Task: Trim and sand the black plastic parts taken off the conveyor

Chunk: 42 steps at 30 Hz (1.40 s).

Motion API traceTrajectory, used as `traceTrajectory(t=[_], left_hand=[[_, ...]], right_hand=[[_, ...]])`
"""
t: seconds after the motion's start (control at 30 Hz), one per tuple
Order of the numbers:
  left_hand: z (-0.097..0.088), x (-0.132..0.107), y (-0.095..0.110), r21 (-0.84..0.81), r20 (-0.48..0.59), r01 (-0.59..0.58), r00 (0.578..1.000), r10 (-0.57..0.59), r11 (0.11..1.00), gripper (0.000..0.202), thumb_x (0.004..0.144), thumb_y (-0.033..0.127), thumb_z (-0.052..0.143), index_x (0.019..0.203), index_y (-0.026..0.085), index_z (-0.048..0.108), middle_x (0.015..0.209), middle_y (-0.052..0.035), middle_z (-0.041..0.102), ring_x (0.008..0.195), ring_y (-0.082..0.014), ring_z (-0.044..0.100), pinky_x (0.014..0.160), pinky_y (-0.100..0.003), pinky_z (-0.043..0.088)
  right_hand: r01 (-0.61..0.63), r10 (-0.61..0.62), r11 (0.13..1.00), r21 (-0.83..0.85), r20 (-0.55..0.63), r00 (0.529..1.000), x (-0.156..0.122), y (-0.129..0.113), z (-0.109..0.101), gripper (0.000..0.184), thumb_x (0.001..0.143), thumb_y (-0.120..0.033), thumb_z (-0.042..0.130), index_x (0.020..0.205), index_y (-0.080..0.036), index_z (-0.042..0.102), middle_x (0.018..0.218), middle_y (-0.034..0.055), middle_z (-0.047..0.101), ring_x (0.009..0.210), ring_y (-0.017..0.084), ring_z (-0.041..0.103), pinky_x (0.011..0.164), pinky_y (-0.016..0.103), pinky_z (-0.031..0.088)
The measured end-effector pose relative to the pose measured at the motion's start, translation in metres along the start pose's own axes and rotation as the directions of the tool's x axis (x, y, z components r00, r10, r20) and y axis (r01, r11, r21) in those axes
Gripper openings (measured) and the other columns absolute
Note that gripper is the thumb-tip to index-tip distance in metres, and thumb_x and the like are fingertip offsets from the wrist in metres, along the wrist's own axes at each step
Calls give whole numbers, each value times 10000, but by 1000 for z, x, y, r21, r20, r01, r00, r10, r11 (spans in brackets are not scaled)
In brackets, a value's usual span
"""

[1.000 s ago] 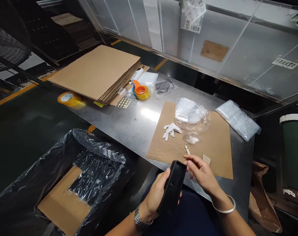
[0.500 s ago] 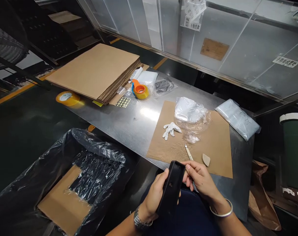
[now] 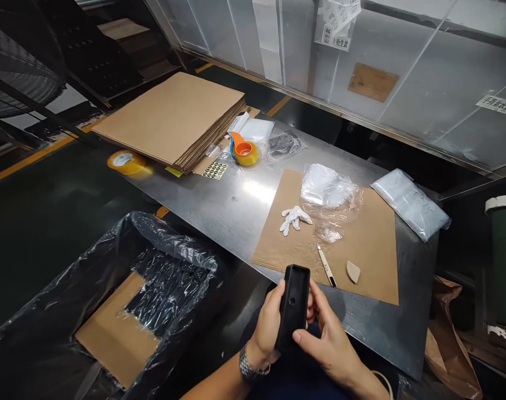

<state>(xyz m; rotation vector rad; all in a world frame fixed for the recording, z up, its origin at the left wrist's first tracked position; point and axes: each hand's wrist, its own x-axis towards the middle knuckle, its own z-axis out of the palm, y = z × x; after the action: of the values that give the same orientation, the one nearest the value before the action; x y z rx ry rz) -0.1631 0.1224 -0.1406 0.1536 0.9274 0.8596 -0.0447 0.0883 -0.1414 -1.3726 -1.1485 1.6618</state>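
A long black plastic tray-like part [image 3: 295, 303], hollow with a small round hole in its floor, is held up in front of me at the table's near edge. My left hand [image 3: 266, 322] wraps round its left side, thumb along the rim. On the other side, my right hand [image 3: 326, 341] grips the part too, its thumb on the near end and fingers along the right wall. Beyond the hands a slim craft knife [image 3: 326, 265] lies on a cardboard sheet [image 3: 373, 250]. Beside it rests a beige wedge-shaped piece [image 3: 353, 271]. A white glove [image 3: 295, 219] lies further left.
Clear plastic bags [image 3: 326, 186] and a wrapped white pack [image 3: 411, 204] lie on the metal table [image 3: 203, 208]. At the back left are stacked cardboard [image 3: 173, 114], a tape dispenser [image 3: 244, 151] and a tape roll [image 3: 127, 161]. A black-lined bin [image 3: 173, 236] stands at left.
My right hand has moved from the part's far right corner down to its near end and right side. The part is more upright, and the whole view has shifted slightly.
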Motion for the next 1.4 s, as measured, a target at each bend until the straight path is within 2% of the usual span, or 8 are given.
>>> traceTrajectory(t=[0.1, 0.2, 0.3, 0.43, 0.67, 0.97, 1.13, 1.4], left_hand=[[5, 1, 1, -98, 73, 75, 995, -68, 992, 578, 821, 549, 328, 711, 73, 635, 559, -62, 574, 530, -146, 533, 535, -271, 409], [4, 0, -3, -90, 61, 75, 996, -70, 993, 539, 823, 540, 349, 718, 92, 630, 571, -47, 581, 514, -126, 517, 523, -247, 391], [2, 2, -9, -17, -36, 121, 992, -122, 993, 468, 805, 527, 418, 709, 111, 611, 544, -21, 567, 451, -98, 478, 463, -219, 349], [0, 10, -11, -91, 36, 261, 965, -259, 961, 476, 802, 534, 412, 679, 108, 585, 534, -18, 533, 429, -82, 458, 436, -200, 325], [-6, 17, -7, -182, 269, 425, 889, -370, 887, 580, 827, 574, 269, 881, 109, 613, 586, -53, 560, 480, -119, 504, 462, -223, 354], [-3, 17, -15, -161, 194, 380, 917, -348, 911, 593, 800, 604, 310, 800, 91, 606, 612, -59, 590, 479, -117, 539, 457, -220, 394], [-13, 53, -37, 286, -77, -2, 997, 25, 958, 528, 730, 636, 434, 901, 150, 547, 640, -19, 596, 523, -148, 572, 523, -279, 456], [-44, 165, -57, 706, -128, -201, 907, 401, 679, 337, 745, 415, 524, 914, 134, 601, 877, -103, 618, 890, -256, 557, 839, -386, 397]], right_hand=[[24, -23, 999, -46, 11, 1000, 0, 2, -5, 801, 693, -331, 646, 1370, -255, 225, 1051, 52, 461, 883, 178, 486, 783, 314, 430], [63, -71, 993, -102, -79, 994, 8, 6, -9, 561, 761, -350, 584, 1275, -237, 391, 923, 31, 507, 794, 153, 511, 714, 276, 441], [42, -81, 983, -178, -218, 973, 20, 12, -15, 237, 849, -383, 452, 877, -181, 573, 659, -9, 502, 592, 114, 496, 567, 230, 411], [16, -97, 958, -288, -268, 958, 34, 17, -26, 400, 859, -440, 411, 553, -182, 423, 488, -41, 402, 461, 83, 405, 466, 213, 321], [3, -25, 996, -84, -263, 965, 34, 18, -34, 337, 855, -465, 417, 767, -167, 547, 536, -49, 421, 460, 78, 414, 455, 209, 338], [14, -43, 992, -125, -237, 971, 28, 24, -40, 300, 856, -443, 424, 857, -178, 564, 579, -30, 470, 508, 96, 464, 490, 218, 379], [31, -177, 905, -423, -310, 934, 57, 52, -71, 360, 874, -434, 347, 891, -161, 581, 573, -13, 515, 521, 124, 498, 498, 233, 395], [-5, -420, 675, -738, -390, 819, 191, 55, -144, 265, 880, -307, 386, 934, -144, 587, 936, 77, 604, 883, 179, 550, 792, 344, 420]])
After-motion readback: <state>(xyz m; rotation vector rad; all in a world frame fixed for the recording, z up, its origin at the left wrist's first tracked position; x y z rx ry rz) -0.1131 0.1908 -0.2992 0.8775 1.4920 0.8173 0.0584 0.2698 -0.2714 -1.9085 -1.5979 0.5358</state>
